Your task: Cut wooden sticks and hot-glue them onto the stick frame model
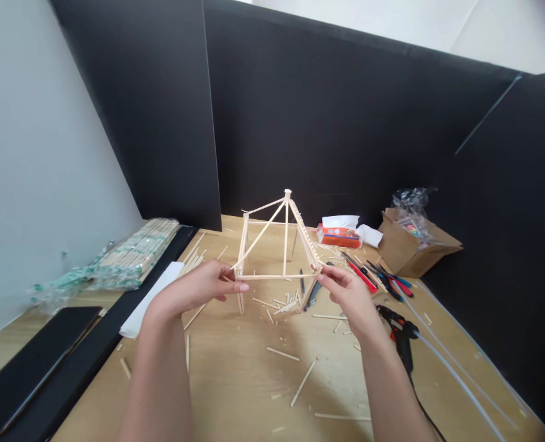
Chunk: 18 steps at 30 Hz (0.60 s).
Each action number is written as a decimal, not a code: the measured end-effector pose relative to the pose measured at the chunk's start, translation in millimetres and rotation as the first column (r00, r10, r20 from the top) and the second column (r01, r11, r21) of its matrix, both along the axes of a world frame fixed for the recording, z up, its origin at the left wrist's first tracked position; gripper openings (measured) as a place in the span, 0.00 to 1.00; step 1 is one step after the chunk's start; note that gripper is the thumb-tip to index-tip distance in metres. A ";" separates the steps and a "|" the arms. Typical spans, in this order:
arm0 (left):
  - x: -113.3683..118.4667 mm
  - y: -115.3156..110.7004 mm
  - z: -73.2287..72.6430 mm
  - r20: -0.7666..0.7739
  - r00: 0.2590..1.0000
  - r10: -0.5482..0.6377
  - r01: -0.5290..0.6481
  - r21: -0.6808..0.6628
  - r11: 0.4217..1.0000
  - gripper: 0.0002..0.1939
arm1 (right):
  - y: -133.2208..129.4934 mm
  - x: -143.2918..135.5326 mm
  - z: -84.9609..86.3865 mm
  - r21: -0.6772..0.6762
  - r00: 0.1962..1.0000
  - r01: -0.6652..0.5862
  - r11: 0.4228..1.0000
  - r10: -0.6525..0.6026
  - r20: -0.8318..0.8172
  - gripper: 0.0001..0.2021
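Observation:
A small house frame of thin wooden sticks (285, 245) stands in the middle of the table, with upright legs and roof sticks meeting at a peak. The right slope of its roof carries a row of short sticks. My left hand (219, 279) pinches the frame's near left corner between thumb and fingers. At the near right corner, my right hand (339, 283) grips the frame with thumb and fingertips. Under and around the frame lie short cut sticks (288, 304). Parts of the far legs are hidden behind the nearer sticks.
A hot glue gun (399, 331) lies at the right with its cord. Behind it are pliers and cutters (392, 279), a cardboard box (410, 245) and an orange packet (340, 236). Left are bagged sticks (136, 252), white paper (152, 301) and a black phone-like slab (42, 362). Black panels (337, 123) enclose the table.

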<state>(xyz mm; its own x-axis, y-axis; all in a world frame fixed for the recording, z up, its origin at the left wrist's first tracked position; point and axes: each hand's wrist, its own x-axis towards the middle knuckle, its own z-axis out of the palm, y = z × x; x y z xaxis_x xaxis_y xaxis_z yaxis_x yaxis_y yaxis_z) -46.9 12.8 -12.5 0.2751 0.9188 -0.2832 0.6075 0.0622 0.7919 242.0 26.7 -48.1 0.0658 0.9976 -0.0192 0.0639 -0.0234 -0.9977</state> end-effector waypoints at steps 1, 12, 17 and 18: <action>-0.5 0.5 -1.1 0.013 1.000 0.004 -0.004 0.005 1.000 0.18 | -0.2 -0.3 0.4 0.010 1.000 0.000 1.000 0.000 0.015 0.15; -0.2 4.5 -3.8 0.042 0.999 0.015 -0.015 0.001 1.000 0.19 | 1.2 0.9 -2.3 0.083 0.994 -0.037 0.996 0.028 0.107 0.13; -1.3 4.9 -5.9 0.046 0.999 0.014 -0.014 0.006 1.000 0.18 | 0.2 1.1 -0.5 0.084 0.992 -0.049 0.995 0.038 0.124 0.12; -1.7 5.3 -6.6 0.046 0.999 0.015 -0.016 0.007 1.000 0.18 | 0.1 1.2 -0.3 0.086 0.991 -0.051 0.995 0.040 0.125 0.12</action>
